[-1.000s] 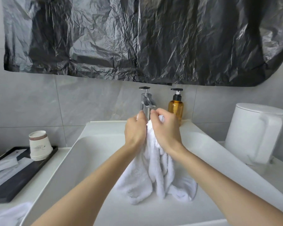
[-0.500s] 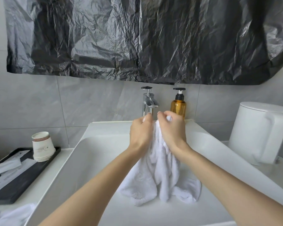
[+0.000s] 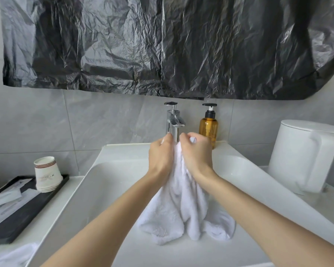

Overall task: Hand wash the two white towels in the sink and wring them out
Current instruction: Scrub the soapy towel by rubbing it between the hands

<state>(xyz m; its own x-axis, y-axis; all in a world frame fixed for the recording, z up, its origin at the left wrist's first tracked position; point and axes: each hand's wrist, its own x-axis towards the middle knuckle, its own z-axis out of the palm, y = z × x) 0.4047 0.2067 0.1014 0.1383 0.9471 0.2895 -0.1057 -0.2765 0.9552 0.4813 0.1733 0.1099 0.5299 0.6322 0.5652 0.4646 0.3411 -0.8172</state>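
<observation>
Both hands meet over the middle of the sink (image 3: 108, 189), just in front of the chrome faucet (image 3: 174, 120). The left hand (image 3: 160, 157) and the right hand (image 3: 197, 153) each clench the gathered top of a white towel (image 3: 183, 209), knuckles close together and fingers curled into the cloth. The towel hangs from that double grip, and its lower folds splay across the sloping white floor of the basin. Bare basin lies open on either side of the cloth, wider to the left, where the basin wall rises to a straight edge beside the countertop (image 3: 52, 211). On the right the rim runs diagonally away toward the back corner. Behind the right hand, an amber pump bottle (image 3: 208, 128) stands on the back ledge near the faucet. A second white towel (image 3: 10, 255) lies crumpled on the counter at the lower left, cut off by the edge of the view. Further back on that side, a black tray (image 3: 27, 207) carries flat packets and a stack of paper cups (image 3: 46, 174), well apart from the hands. On the right counter stands a white lidded jug (image 3: 305, 155) with a broad handle, clear of the right forearm. Grey tiles (image 3: 37, 122) cover the wall. A crinkled black plastic sheet (image 3: 162, 45) hangs across the wall above the faucet, its lower hem just over the tap's lever.
</observation>
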